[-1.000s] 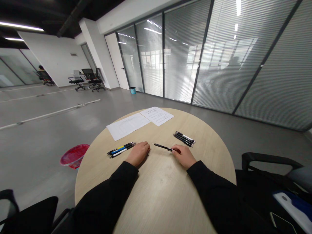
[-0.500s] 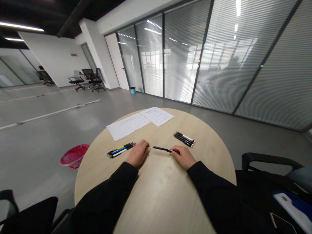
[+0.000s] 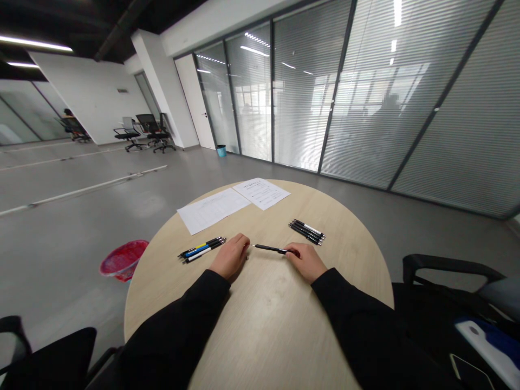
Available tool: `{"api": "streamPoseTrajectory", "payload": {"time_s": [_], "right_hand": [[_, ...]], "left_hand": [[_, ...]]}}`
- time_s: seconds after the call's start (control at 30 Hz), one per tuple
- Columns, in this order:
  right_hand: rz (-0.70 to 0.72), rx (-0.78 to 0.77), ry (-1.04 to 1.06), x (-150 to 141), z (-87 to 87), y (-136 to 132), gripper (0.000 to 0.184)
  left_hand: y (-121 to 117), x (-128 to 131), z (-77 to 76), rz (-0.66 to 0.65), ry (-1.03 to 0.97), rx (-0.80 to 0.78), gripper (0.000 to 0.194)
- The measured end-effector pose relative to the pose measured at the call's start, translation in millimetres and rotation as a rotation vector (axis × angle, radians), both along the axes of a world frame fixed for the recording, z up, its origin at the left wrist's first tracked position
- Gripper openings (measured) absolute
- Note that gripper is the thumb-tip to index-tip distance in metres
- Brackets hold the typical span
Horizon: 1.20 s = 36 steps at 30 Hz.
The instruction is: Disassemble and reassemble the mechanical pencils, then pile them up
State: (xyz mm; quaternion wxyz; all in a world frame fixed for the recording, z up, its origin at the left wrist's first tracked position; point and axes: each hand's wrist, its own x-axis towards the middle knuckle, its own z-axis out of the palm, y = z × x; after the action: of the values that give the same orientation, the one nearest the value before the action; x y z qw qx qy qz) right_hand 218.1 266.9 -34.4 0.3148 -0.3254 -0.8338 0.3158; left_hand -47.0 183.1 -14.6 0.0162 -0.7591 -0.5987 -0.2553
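Observation:
My right hand (image 3: 305, 260) pinches the rear end of a black pen (image 3: 268, 248), which lies nearly level above the table, its thin pale tip pointing left. Just left of that tip, my left hand (image 3: 231, 254) has its fingers closed together. Whatever sits in its fingertips is too small or hidden to make out. A group of pens (image 3: 202, 249), black, blue-and-yellow and white, lies beside my left hand. Beyond my right hand, several black pens (image 3: 305, 232), one with a white section, rest side by side.
Two printed paper sheets (image 3: 214, 209) lie on the far side of the round wooden table (image 3: 260, 325). A red-lined bin (image 3: 124, 260) stands on the floor at left. Chair armrests (image 3: 450, 265) flank the table, and a phone (image 3: 471, 372) lies at lower right.
Compared with a second ago, the pen's tip has dropped slightly and come closer to my left fingertips. My left fingers have shifted a little. Over the last half second hardly anything differs.

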Motion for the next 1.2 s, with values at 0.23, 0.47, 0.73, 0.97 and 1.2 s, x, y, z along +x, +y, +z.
{"api": "streamPoseTrajectory", "payload": {"time_s": [0.23,0.47,0.73,0.97,1.2], "right_hand": [[-0.013,0.006,0.003,-0.3,0.2,0.0,0.015],[-0.008,-0.005,-0.012,-0.2,0.1,-0.1,0.016],[0.001,-0.002,-0.010,0.0,-0.6,0.4,0.016],[0.015,-0.005,-0.013,-0.4,-0.1,-0.1,0.016],[0.018,-0.011,0.000,0.0,-0.4,0.4,0.017]], "left_hand": [[-1.3,1.0,1.4,0.010,0.019,-0.013,0.017],[-1.0,0.9,1.9,0.007,0.021,-0.023,0.017],[-2.8,5.6,6.7,0.031,0.078,-0.077,0.020],[-3.9,11.6,12.1,-0.016,0.021,-0.082,0.023],[-3.6,9.7,6.7,-0.043,-0.154,-0.050,0.017]]}}
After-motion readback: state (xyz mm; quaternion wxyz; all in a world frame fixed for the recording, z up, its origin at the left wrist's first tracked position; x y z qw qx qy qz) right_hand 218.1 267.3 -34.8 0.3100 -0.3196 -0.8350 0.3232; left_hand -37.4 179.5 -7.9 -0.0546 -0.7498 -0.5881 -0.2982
